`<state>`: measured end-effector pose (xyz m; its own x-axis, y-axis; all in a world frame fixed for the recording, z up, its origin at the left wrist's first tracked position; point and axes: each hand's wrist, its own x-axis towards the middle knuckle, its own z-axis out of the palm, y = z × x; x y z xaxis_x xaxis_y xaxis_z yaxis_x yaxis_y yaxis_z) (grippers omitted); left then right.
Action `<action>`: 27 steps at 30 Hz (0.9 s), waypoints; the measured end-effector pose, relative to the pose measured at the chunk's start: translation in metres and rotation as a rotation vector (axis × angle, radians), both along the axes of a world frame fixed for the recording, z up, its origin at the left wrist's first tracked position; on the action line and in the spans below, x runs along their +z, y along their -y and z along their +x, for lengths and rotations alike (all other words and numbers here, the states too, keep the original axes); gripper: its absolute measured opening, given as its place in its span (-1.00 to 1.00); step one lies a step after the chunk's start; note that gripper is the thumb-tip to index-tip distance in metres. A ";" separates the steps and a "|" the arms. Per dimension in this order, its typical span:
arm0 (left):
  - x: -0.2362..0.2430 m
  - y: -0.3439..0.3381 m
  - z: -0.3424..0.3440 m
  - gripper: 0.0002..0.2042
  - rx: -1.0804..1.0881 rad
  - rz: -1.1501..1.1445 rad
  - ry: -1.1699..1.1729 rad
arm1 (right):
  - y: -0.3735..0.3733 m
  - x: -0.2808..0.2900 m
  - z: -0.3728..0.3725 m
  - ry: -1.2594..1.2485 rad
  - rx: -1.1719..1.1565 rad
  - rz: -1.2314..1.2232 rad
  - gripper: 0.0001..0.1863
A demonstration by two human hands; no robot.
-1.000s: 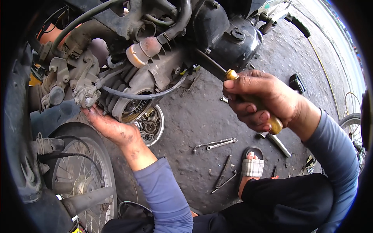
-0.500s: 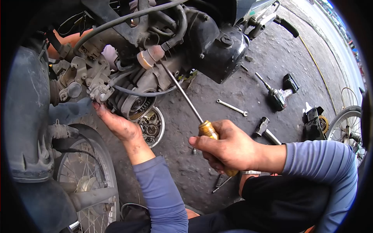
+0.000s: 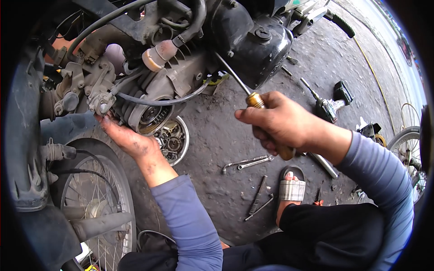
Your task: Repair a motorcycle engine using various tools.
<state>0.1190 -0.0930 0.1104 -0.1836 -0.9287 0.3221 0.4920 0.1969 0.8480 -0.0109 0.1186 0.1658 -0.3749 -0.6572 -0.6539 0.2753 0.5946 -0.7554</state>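
Observation:
My right hand [image 3: 289, 121] is closed round a long screwdriver [image 3: 256, 100] with an amber handle. Its steel shaft slants up and left, and the tip end lies in front of or against the dark casing edge beside a black box-shaped housing [image 3: 266, 47]; contact cannot be told. My left hand [image 3: 132, 143] cups a greasy motorcycle engine [image 3: 178, 80] from below, its fingertips partly hidden behind the metal. Above the ribbed cylinder sits a hose end with a pale, orange-rimmed piece [image 3: 159, 55]. A black cable [image 3: 156, 103] loops across the engine's front.
Below the engine stands a round silver-rimmed pan [image 3: 186, 147] with metal parts. Wrenches [image 3: 255, 163], a hammer handle [image 3: 325, 166], a cordless driver [image 3: 327, 108] and red-handled pliers [image 3: 318, 198] lie on the ground. A spoked wheel [image 3: 125, 198] stands at left, my sandalled foot [image 3: 291, 190] at lower middle.
My right hand has moved up and right with the screwdriver, its tip leaving the spot by the pale hose end. The view has shifted slightly; my left hand stays under the engine.

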 end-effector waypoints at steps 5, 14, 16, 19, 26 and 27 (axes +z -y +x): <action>0.001 0.002 0.000 -0.41 -0.051 0.042 -0.066 | 0.004 -0.005 -0.003 0.193 0.010 -0.065 -0.66; -0.002 -0.007 0.003 -0.35 -0.063 0.010 -0.049 | 0.044 0.000 0.020 0.055 -0.162 -0.026 -0.71; -0.013 -0.008 0.004 -0.33 -0.094 -0.029 -0.038 | 0.078 0.001 0.035 0.090 -0.305 -0.095 -0.72; -0.032 0.010 0.026 -0.33 -0.085 -0.282 0.154 | 0.091 -0.001 0.042 0.178 -0.311 -0.233 -0.74; -0.034 0.014 0.052 -0.45 -0.380 0.307 -0.416 | 0.016 0.024 0.005 0.064 -0.139 -0.158 -0.68; -0.040 0.017 0.056 -0.45 -0.369 0.302 -0.412 | 0.009 0.028 0.002 -0.025 -0.088 -0.103 -0.67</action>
